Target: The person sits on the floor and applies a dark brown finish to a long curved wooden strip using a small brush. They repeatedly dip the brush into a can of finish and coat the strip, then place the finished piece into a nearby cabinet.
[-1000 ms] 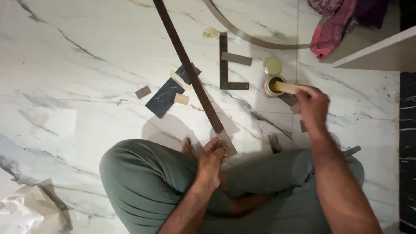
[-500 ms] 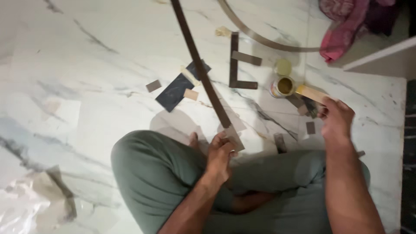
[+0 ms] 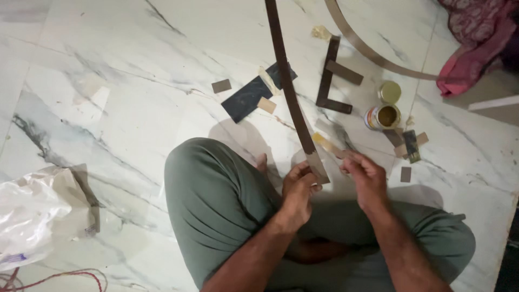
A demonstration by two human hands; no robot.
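A small open tin (image 3: pixel 381 116) stood on the marble floor (image 3: pixel 135 97) toward its right side, holding a brownish-yellow paste; its round lid (image 3: pixel 390 92) lay just beside it, on the far side. A crumpled clear plastic bag (image 3: pixel 32 213) sat at the floor's left edge; what it held could not be told.

The person sat cross-legged in grey-green trousers (image 3: pixel 216 205). The left hand (image 3: pixel 299 190) was closed around the near end of a long dark brown strip (image 3: pixel 289 92), the fingers wrapped under it and the thumb pressed on top, just short of its cut tip. The right hand (image 3: pixel 367 176) pinched a thin wooden stick (image 3: pixel 327 145) between thumb and fingertips, its yellow-smeared end lying beside the strip close to the gripped end.

The strip's long axis ran from the left hand away from the person, bowing slightly and leaning a little left, until it left the far edge of the view. A second, paler curved strip (image 3: pixel 373 51) arced across the floor's far right. Short dark offcuts (image 3: pixel 335 81), a dark rectangular sheet (image 3: pixel 251 97) and small tan chips (image 3: pixel 266 105) lay scattered between the strip and the tin. A pink cloth (image 3: pixel 470 48) lay bunched at the far right corner.
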